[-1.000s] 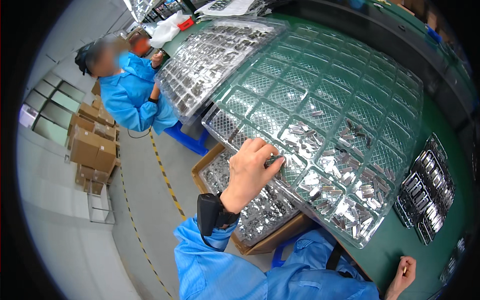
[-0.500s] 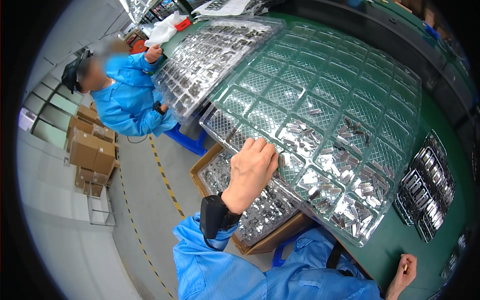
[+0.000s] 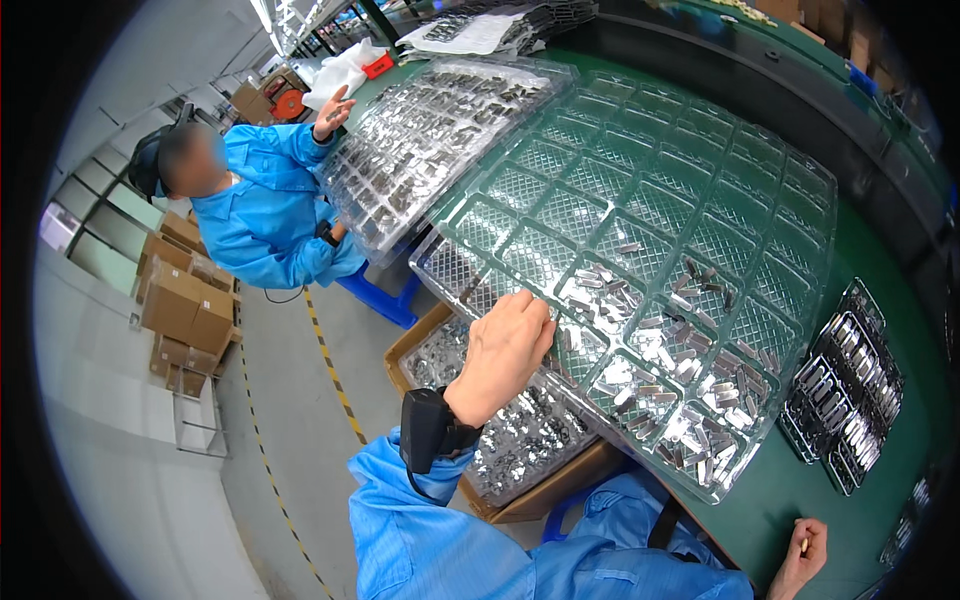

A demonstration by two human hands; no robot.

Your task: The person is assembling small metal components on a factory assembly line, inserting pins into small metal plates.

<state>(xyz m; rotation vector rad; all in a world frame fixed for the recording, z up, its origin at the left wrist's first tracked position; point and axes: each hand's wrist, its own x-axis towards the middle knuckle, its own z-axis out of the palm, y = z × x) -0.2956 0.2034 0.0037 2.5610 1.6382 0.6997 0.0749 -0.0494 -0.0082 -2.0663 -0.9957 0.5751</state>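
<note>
A clear plastic compartment tray [image 3: 640, 200] lies over the green table, its near-left edge jutting past the table edge. My left hand [image 3: 503, 350] is closed at that near edge, knuckles up, gripping the rim; its thumb and fingertips are mostly hidden. Small shiny metal pieces [image 3: 700, 440] lie loose in the tray's nearer compartments. At the lower right, my right hand [image 3: 803, 555] is closed by the table edge, with a small yellowish piece showing between its fingers. To the right of the tray sit black frames [image 3: 845, 385] bearing rows of shiny metal pieces.
A second tray [image 3: 440, 140] full of metal pieces stands at the left. Beside it, a co-worker in blue [image 3: 265, 200] raises one hand. Below the table edge is a cardboard box [image 3: 550, 490] holding filled trays. A stack of sheets [image 3: 480, 30] lies at the back.
The view has shifted slightly. The co-worker's raised hand has opened, fingers spread. My left hand stays at the tray's edge, and my right hand remains closed at the lower right.
</note>
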